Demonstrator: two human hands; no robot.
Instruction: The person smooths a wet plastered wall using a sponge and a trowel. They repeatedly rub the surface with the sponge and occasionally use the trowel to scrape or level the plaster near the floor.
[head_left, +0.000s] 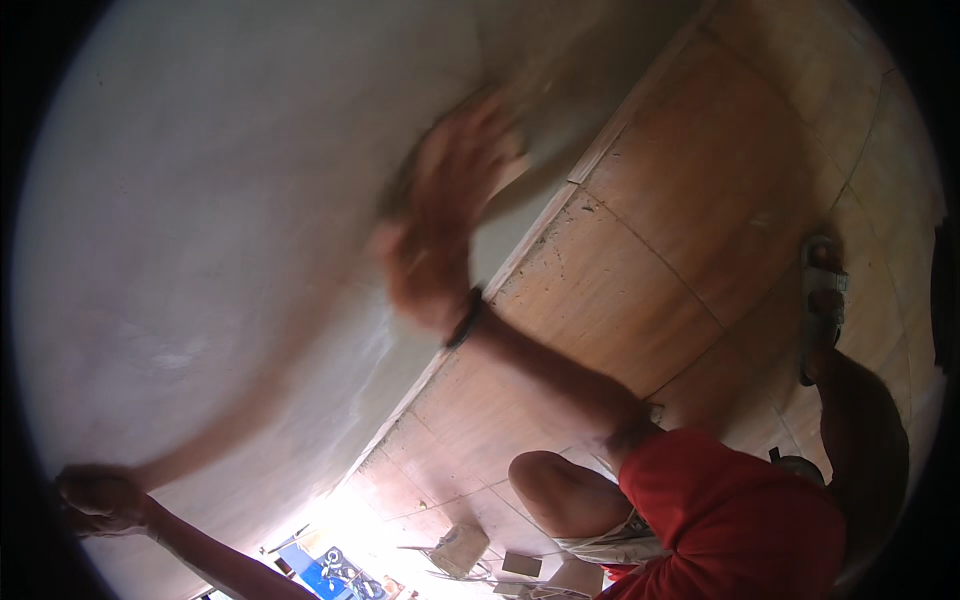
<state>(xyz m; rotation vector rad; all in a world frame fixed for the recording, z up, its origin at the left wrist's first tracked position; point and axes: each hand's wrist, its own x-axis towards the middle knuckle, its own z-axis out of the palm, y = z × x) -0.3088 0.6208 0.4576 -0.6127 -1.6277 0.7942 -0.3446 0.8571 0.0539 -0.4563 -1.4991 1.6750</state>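
Observation:
My right hand [445,215] is against or just off the smooth pale wall [200,200], above the wall's lower edge. It wears a dark band at the wrist. Motion smears its fingers, so whether it holds anything does not show. At the far lower left, my left hand [105,500] is at the wall, its arm reaching up from the lower edge. Shade and the picture's rim obscure its fingers. Both arms cast soft shadows on the wall.
Brown floor tiles [640,280] meet the wall along a narrow ledge [570,185]. My sandalled foot [823,300] rests on them at the right, and my bent knee [560,490] is below. Toward the bright bottom are a pale container [460,548] and a blue surface [310,567] bearing small objects.

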